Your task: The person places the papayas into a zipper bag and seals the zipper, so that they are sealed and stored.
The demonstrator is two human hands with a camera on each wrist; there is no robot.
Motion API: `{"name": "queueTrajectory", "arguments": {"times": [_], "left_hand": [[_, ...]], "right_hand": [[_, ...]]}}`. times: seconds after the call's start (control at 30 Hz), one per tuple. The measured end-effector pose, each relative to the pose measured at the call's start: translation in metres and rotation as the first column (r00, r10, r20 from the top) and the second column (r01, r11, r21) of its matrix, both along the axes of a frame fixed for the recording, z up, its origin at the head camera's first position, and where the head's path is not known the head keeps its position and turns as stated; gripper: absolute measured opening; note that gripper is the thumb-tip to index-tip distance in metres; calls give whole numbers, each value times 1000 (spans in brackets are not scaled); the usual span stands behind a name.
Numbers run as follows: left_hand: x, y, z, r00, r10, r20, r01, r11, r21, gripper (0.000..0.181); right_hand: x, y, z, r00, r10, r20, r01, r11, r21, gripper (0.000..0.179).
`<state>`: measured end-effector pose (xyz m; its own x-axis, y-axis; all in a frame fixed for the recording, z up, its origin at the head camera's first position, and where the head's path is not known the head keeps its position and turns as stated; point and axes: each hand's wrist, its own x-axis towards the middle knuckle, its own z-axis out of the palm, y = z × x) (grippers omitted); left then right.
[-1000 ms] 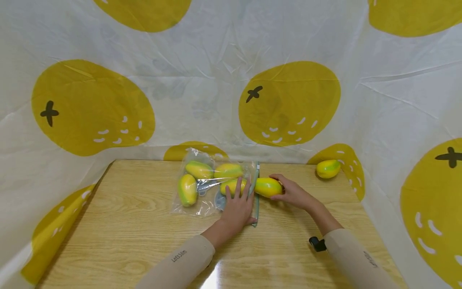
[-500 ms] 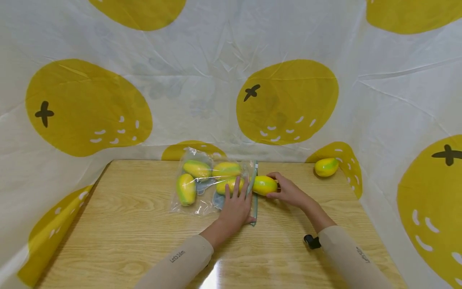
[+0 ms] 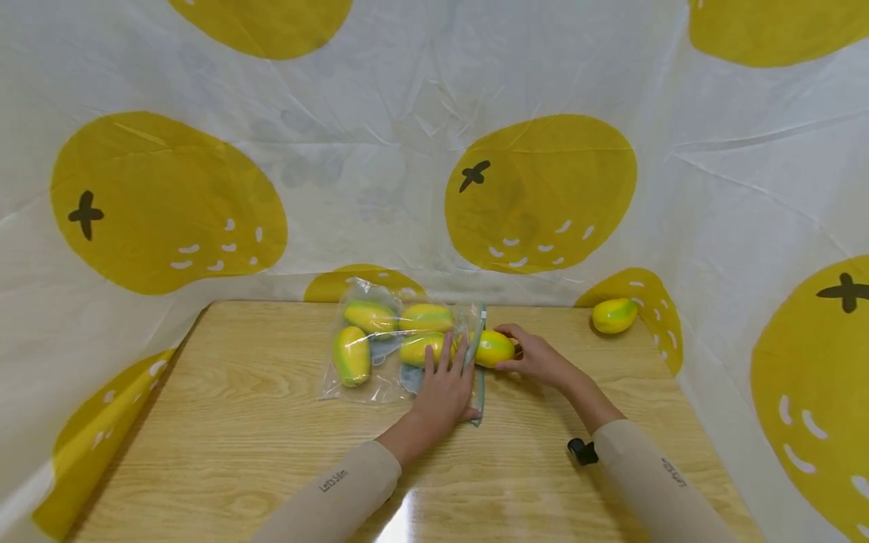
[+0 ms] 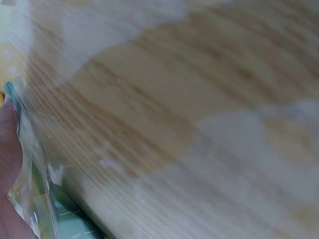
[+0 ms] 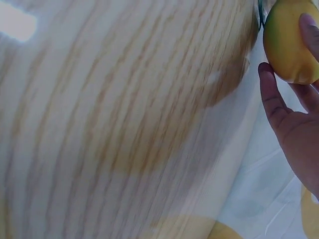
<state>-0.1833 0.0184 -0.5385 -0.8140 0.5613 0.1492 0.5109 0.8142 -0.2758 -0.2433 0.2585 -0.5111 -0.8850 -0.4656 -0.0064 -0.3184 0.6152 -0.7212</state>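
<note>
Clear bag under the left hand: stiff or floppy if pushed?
Probably floppy: the clear bag shows wrinkled film. The yellow-green fruits inside likely weigh it down, so it may crumple before sliding. The left hand rests on it near the opening, so that end may shift less.

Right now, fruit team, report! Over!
Right hand: holding fruit at zip edge. Left hand: spread on clear bag. Possibly in the way: another fruit inside.

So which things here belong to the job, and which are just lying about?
In the job:
clear bag, under the left hand
four fruits inside it
gripped fruit, in the right hand

Lying about:
lone fruit, back right, untouched; perhaps also for bagging
</note>
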Motion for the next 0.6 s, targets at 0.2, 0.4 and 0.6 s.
{"name": "queueTrajectory", "arguments": {"times": [0.2, 0.4, 0.6], "left_hand": [[0, 1, 1, 1000, -7, -9, 7, 1000, -4, 110], [-1, -2, 1, 1000, -2, -11, 2, 1000, -22, 111], [-1, -2, 0, 1000, 5, -11, -5, 999, -39, 114]], "right_hand": [[-3, -1, 3, 1000, 8, -7, -8, 1000, 7, 69], [-6, -3, 1, 1000, 21, -13, -22, 999, -26, 69], [-7, -8, -2, 999, 45, -5, -45, 997, -67, 69]]}}
